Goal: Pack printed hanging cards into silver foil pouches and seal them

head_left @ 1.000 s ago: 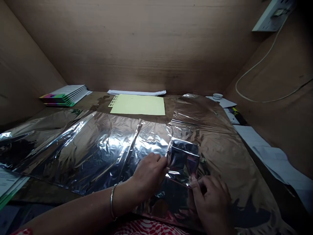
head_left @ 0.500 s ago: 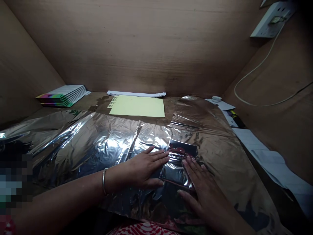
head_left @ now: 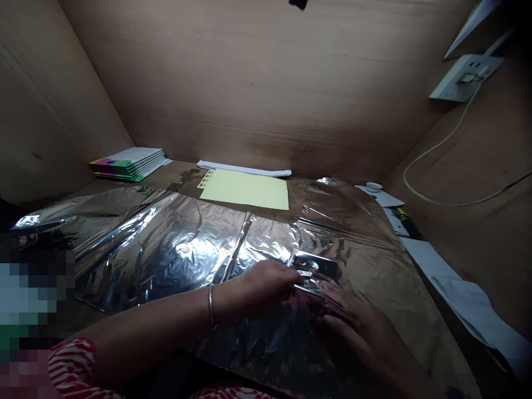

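Observation:
A small shiny silver sheet lies on a large sheet of silver film that covers the table. My left hand, a bangle at its wrist, is closed at the small sheet's left side, its fingertips curled onto what looks like its near edge. Opposite, my right hand rests at the right side of the small sheet, thumb apart from the other fingers. Blur and reflections hide whether its fingers grip the edge. That near edge looks raised as a bright line between the hands.
Pale yellow paper lies behind the film, before folded white paper. Stacked colourful booklets sit back left. White papers, a small white dish and a yellow-black tool line the right. A cable hangs from a socket.
My left hand, flat before, has closed at the small sheet. The sheet's near edge appears lifted. My right hand has shifted slightly. The view has tilted upward.

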Demonstrator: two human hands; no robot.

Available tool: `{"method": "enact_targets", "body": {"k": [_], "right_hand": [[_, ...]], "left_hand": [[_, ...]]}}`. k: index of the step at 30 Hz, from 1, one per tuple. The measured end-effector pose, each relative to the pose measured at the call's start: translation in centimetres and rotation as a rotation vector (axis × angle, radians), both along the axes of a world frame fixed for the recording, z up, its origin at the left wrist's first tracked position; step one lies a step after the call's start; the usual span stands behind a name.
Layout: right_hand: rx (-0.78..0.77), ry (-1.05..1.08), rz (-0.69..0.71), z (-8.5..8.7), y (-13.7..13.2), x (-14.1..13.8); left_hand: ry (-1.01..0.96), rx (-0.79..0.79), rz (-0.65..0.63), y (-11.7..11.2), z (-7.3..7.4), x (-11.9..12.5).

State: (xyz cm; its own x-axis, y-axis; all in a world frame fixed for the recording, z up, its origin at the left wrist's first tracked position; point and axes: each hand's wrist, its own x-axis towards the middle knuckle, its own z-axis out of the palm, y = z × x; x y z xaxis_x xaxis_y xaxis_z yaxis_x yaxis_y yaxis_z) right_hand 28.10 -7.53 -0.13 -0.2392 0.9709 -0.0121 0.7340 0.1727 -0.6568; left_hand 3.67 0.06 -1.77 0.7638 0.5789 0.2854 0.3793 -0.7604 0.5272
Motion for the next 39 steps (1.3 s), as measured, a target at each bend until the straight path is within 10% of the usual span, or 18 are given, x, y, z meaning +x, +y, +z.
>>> {"method": "enact_targets", "body": {"k": [7, 16, 34, 39], "right_hand": [[-0.138, 0.574, -0.21, 4.1, 0.1, -1.0], [-0.157, 0.889, -0.42, 1.9, 1.4, -4.3], [-0.183, 0.702, -0.474, 0.5, 1.6, -8.1], [-0.088, 0.622, -0.461, 1.0, 2.1, -7.2]], "left_hand": [[-0.743, -0.865, 0.19, -2.7, 5.4, 0.9], [-0.722, -0.882, 0.421, -4.5, 4.4, 0.5], [-0.888, -1.053, 0.693, -5.1, 1.7, -1.1], [-0.692, -1.117, 0.555, -6.4, 2.5, -2.5]]}}
